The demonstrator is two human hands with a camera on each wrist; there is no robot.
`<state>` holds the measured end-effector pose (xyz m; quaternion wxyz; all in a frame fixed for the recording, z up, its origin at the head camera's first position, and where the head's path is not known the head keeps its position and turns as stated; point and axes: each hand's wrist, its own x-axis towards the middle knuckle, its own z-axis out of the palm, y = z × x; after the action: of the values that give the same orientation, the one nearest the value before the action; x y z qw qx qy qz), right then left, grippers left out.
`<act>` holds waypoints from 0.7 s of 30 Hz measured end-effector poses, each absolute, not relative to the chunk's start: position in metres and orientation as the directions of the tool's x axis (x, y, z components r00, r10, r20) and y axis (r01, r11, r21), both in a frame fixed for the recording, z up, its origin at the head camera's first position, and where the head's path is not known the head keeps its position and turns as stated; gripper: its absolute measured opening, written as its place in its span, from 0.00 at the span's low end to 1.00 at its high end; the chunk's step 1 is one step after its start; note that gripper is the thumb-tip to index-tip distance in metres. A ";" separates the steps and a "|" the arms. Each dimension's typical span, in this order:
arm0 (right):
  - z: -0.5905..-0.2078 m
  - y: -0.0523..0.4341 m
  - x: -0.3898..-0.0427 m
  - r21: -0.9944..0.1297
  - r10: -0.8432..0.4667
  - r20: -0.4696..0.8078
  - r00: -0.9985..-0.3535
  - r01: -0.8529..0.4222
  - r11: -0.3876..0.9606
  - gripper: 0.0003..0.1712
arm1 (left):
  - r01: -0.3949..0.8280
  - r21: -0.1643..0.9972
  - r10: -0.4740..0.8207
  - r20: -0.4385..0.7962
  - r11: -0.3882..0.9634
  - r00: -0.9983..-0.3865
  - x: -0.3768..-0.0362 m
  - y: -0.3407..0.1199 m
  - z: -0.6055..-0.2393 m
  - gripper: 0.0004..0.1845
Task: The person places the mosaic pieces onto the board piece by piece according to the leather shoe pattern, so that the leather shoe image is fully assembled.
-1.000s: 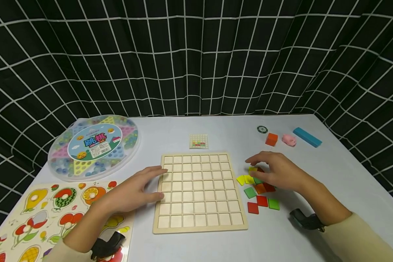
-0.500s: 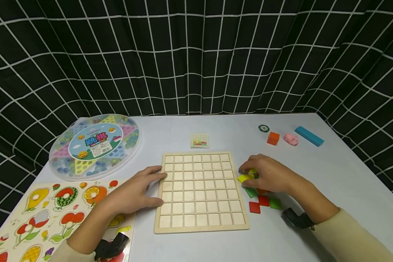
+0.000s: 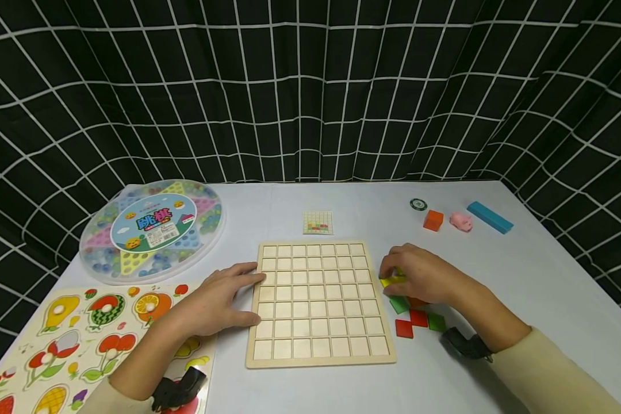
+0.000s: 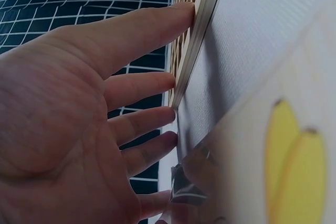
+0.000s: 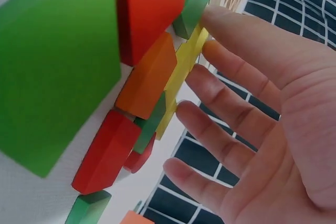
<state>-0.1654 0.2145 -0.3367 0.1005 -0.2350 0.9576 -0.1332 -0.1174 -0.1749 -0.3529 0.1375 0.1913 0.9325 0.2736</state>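
A wooden grid board [image 3: 321, 363] with square recesses lies on the white table. My left hand [image 3: 212, 305] rests at its left edge, fingers spread, with thumb and fingertips touching the rim. To the board's right, my right hand [image 3: 421, 276] pinches a yellow square tile [image 3: 391, 282] between thumb and index finger, low among a cluster of coloured tiles. The right wrist view shows the other fingers loosely bent beside an orange tile [image 5: 148, 80] and red tile [image 5: 107, 150]. Nearer the front lie two red tiles [image 3: 404, 329] and a green tile [image 3: 436, 322]. The hand partly hides the cluster.
A small pattern card [image 3: 318, 223] lies behind the board. At left are a round marble game box [image 3: 207, 253] and a fruit puzzle board [image 3: 90, 316]. Back right hold a chip [image 3: 418, 204], an orange cube [image 3: 433, 220], a pink pig [image 3: 461, 221] and a blue bar [image 3: 490, 217].
My right hand has come down and left onto the yellow tiles, its thumb and index finger closing on one. The left hand stays at the board's edge.
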 end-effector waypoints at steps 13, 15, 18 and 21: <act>-0.335 0.212 -0.168 -0.312 -0.468 -0.162 -0.869 -0.405 0.859 0.10 | 0.272 0.562 0.420 -0.151 0.781 -0.895 -0.116 -0.174 -0.353 0.41; -0.336 0.211 -0.169 -0.329 -0.461 -0.167 -0.872 -0.391 0.859 0.10 | 0.271 0.562 0.419 -0.150 0.781 -0.895 -0.116 -0.174 -0.353 0.41; -0.338 0.213 -0.171 -0.394 -0.451 -0.149 -0.880 -0.365 0.843 0.09 | 0.272 0.565 0.421 -0.149 0.779 -0.895 -0.115 -0.174 -0.353 0.41; -0.339 0.216 -0.174 -0.457 -0.445 -0.071 -0.893 -0.367 0.810 0.09 | 0.270 0.571 0.420 -0.147 0.775 -0.895 -0.116 -0.175 -0.353 0.41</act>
<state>-0.1745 0.2160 -0.3393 0.0873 -0.2143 0.9474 -0.2213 -0.1156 -0.1748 -0.3535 0.1343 0.1851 0.9325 0.2797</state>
